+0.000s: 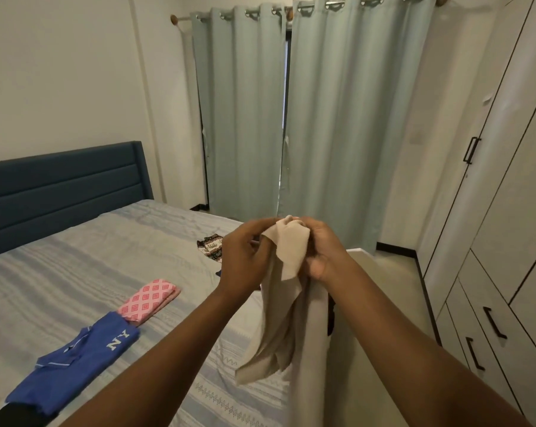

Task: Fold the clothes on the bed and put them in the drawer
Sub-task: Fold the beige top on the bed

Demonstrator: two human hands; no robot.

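Observation:
A beige garment [283, 315] hangs in the air over the right side of the bed [75, 272]. My left hand [245, 257] and my right hand [322, 251] both grip its top edge close together, and the cloth drapes down between my forearms. On the bed lie a folded blue shirt with "NY" lettering [75, 362], a folded pink patterned piece [149, 298] and, further off, a dark patterned garment [211, 248], partly hidden behind my left hand.
A white wardrobe with black-handled drawers [488, 328] stands along the right wall. Pale green curtains [291, 118] cover the far window. A blue headboard [60, 189] is at the left. A strip of floor [393, 266] runs between bed and wardrobe.

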